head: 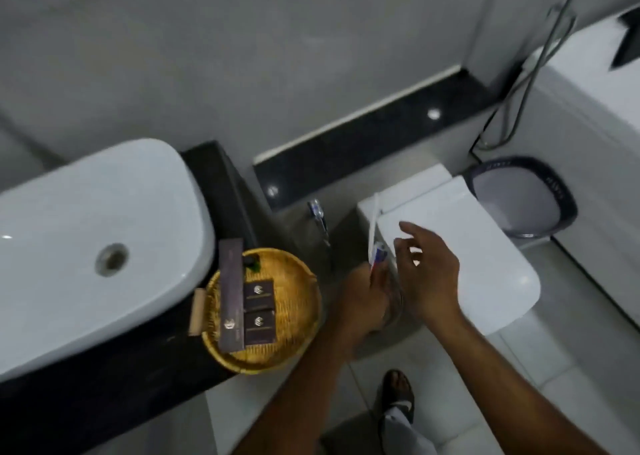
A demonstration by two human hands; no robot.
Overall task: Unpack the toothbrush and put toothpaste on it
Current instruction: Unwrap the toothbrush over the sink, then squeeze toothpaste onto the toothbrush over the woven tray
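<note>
Hotel-type bathroom, white basin (86,240) on dark counter (214,177), closed toilet (467,253), bin (526,198), amenity basket (294,302)

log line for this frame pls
left hand: holds toothbrush upright, small tube | right hand: open, beside tube | stage: paste not yet visible

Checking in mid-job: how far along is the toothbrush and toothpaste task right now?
Unpacking looks done: the white toothbrush is bare, upright in the left hand, and a long dark box lies across the woven tray. In hand: a small toothpaste tube is also at the left hand, while the right hand hovers open beside it. Left: no paste is visible on the bristles, though blur hides details.
</note>
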